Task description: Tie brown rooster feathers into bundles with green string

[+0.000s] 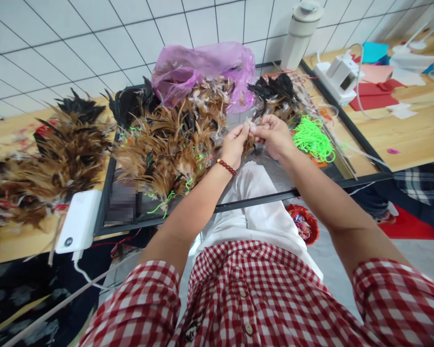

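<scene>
My left hand [234,144] and my right hand [273,135] meet above a glass table top [271,180] and together pinch a small bunch of brown feathers [249,137]. A red bead bracelet sits on my left wrist. Left of my hands lies a big heap of brown and black feather bundles [166,144] tied with green cord. A tangle of neon green cord [313,140] lies just right of my right hand. More dark feathers [275,94] sit behind my hands.
A pink plastic bag [202,70] lies at the back. A white power bank [80,219] rests on the table's left edge beside more feather bundles [58,154]. A white bottle [300,31], a white device [342,77] and coloured paper [378,89] sit on the wooden table at right.
</scene>
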A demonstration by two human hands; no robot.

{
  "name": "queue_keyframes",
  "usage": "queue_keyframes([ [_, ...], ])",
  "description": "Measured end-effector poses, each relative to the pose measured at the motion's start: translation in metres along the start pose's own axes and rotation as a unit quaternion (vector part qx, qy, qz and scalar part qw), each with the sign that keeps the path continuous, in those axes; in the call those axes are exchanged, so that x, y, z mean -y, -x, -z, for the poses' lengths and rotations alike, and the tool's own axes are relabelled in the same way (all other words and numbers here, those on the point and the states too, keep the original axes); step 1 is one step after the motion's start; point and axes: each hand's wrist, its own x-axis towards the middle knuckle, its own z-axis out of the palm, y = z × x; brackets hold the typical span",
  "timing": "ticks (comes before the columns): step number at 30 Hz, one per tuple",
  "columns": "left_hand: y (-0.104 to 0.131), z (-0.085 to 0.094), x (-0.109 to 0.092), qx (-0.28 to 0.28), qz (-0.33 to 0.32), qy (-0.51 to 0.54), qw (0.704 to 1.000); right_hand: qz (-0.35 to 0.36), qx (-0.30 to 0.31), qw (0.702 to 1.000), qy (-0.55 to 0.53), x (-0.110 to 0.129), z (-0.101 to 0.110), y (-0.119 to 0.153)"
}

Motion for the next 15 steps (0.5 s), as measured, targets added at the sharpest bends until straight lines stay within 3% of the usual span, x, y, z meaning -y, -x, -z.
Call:
queue_keyframes([
  [6, -0.008, 0.007, 0.007, 0.032, -0.013, 0.007, 0.999, -0.018, -0.001, 1.000, 0.008, 0.007, -0.004, 0.006],
  [11, -0.013, 0.011, 0.011, -0.001, -0.078, -0.066, 0.995, 0.053, 0.002, 0.998, 0.039, 0.014, -0.004, 0.007],
  [15, -0.006, 0.008, 0.006, 0.054, -0.071, -0.084, 0.992, 0.076, 0.053, 0.996, 0.019, 0.021, -0.001, 0.008],
])
